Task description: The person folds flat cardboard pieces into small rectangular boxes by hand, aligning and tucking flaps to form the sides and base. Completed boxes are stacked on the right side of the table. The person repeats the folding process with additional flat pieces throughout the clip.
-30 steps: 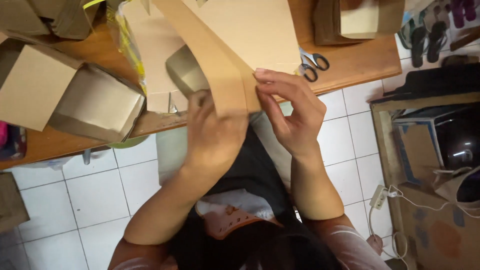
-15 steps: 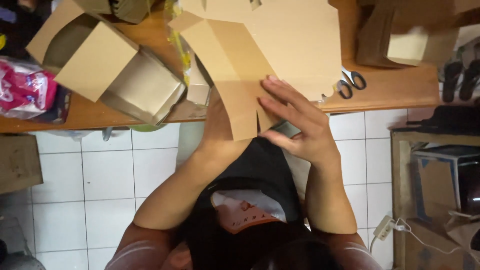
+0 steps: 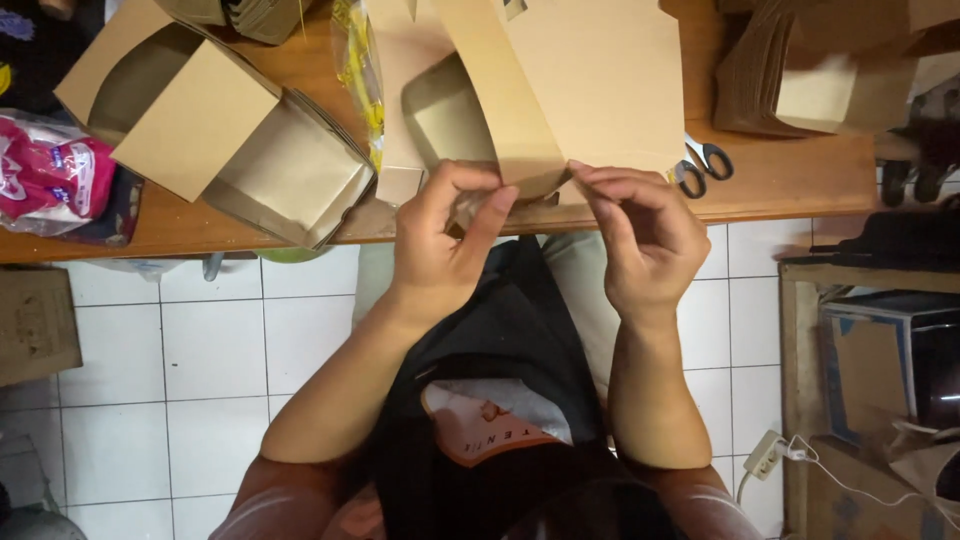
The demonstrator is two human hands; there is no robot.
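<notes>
Both pinching: left hand (image 3: 445, 245) and right hand (image 3: 640, 235), fingers closed on the lower edge of the flat cardboard box blank (image 3: 590, 85). Held over the near edge of the wooden table (image 3: 790, 185), scissors (image 3: 700, 165) just right of the blank, folded boxes (image 3: 240, 150) well left.

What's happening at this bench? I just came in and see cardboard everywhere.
A person is working a flat brown cardboard sheet at the near edge of a wooden table. The left hand and right hand both pinch the sheet's lower edge, a folded flap between them. Folded boxes lie on the table to the left, scissors to the right by a stack of flat sheets.
</notes>
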